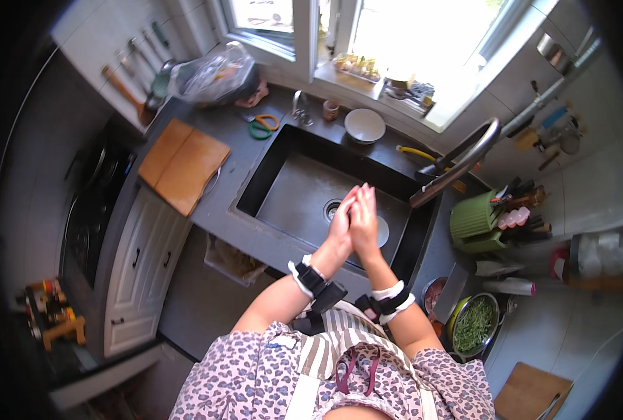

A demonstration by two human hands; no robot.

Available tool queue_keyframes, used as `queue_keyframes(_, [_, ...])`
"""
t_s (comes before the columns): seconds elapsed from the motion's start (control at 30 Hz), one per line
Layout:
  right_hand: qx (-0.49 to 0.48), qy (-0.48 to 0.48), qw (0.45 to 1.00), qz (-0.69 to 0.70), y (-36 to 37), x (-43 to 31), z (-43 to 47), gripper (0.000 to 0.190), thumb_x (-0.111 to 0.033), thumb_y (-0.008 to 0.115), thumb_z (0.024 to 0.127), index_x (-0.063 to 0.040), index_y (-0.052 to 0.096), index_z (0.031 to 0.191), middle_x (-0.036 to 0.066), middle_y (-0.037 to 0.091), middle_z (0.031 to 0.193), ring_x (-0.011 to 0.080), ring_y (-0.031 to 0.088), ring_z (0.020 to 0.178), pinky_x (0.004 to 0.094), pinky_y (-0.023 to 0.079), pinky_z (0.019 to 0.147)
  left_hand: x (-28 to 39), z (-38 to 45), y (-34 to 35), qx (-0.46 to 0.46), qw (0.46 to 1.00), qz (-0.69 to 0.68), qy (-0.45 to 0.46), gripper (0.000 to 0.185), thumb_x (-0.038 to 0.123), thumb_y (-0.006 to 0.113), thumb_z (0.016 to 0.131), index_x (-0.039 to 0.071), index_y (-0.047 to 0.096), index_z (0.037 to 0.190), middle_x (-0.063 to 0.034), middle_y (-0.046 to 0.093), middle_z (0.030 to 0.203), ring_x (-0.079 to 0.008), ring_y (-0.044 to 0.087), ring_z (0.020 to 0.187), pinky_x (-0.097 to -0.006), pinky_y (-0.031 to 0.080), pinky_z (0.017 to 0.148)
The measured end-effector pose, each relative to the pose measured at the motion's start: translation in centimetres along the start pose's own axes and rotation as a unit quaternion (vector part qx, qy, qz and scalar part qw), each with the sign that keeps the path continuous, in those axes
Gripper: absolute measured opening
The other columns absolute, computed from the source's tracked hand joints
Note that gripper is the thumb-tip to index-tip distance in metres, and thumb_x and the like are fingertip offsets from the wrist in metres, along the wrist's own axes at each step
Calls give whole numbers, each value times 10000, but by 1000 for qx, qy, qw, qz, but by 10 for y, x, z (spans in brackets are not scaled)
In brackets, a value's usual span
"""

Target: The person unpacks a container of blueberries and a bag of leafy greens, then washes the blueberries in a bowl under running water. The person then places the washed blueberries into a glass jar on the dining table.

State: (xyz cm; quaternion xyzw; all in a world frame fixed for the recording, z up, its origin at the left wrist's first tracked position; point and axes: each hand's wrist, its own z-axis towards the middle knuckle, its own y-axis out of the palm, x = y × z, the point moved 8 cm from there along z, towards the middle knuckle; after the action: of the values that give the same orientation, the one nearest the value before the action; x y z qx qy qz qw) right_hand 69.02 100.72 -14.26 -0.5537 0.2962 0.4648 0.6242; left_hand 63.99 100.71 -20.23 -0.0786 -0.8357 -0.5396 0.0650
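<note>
Over the dark kitchen sink (303, 184), my left hand (341, 220) and my right hand (364, 218) are pressed together palm to palm, fingers pointing away from me. Whether anything lies between the palms is hidden. Beneath them in the basin are the drain (331, 208) and a pale round disc (382, 231), partly covered by my right hand. The curved metal faucet (456, 168) arches over the basin's right side. Behind the sink stand a white bowl (365, 126) and a small brown cup (331, 110). Both wrists wear black straps over white bands.
Left of the sink lie a wooden cutting board (185, 165) and scissors (263, 126); a plastic-covered basin (214, 76) stands behind. At right are a green knife holder (474, 223), a cleaver (452, 294) over a bowl of meat (434, 294), and a colander of chopped greens (472, 324).
</note>
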Motion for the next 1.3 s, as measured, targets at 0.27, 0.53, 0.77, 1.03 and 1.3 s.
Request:
queue_keyframes(0.27, [3, -158, 983, -89, -8, -82, 0, 409, -73, 449, 917, 57, 508, 1300, 202, 381, 1464, 374, 262, 1405, 442, 207, 1154, 25, -14, 30, -126, 987, -12, 103, 350, 155, 458, 968, 51, 525, 1296, -64, 547, 1327, -174, 523, 1206, -317, 395, 1049])
queue_keyframes(0.53, [-168, -205, 964, -17, 79, -109, -40, 443, -132, 508, 932, 32, 468, 1341, 232, 356, 1467, 388, 258, 1404, 435, 217, 1145, 101, -95, -15, -66, 976, -156, 135, 320, 157, 456, 974, 83, 547, 1272, -76, 563, 1301, -202, 529, 1207, -344, 413, 1041])
queue_keyframes(0.77, [-534, -11, 778, 331, 105, -211, -41, 407, -123, 506, 933, 79, 519, 1287, 227, 594, 1235, 325, 538, 1216, 414, 368, 1076, 252, -254, -16, -154, 886, -360, 249, 312, -20, 568, 876, -29, 565, 1188, -192, 541, 1251, -319, 505, 1208, -434, 436, 1071])
queue_keyframes(1.03, [-426, -322, 792, -295, 262, -116, -86, 432, -233, 602, 885, -63, 554, 1278, 217, 593, 1217, 394, 574, 1098, 431, 478, 937, 353, -504, -182, -124, 827, -324, 442, 286, 19, 556, 904, -23, 570, 1186, -202, 537, 1274, -336, 517, 1201, -430, 449, 1062])
queue_keyframes(1.3, [-787, 52, 551, 274, 473, -390, -522, 442, -256, 516, 988, 16, 481, 1334, 169, 603, 1233, 264, 597, 1115, 398, 464, 969, 388, -777, -317, -99, 701, -361, 608, 285, 16, 509, 923, -21, 567, 1200, -203, 540, 1287, -328, 528, 1192, -421, 443, 1063])
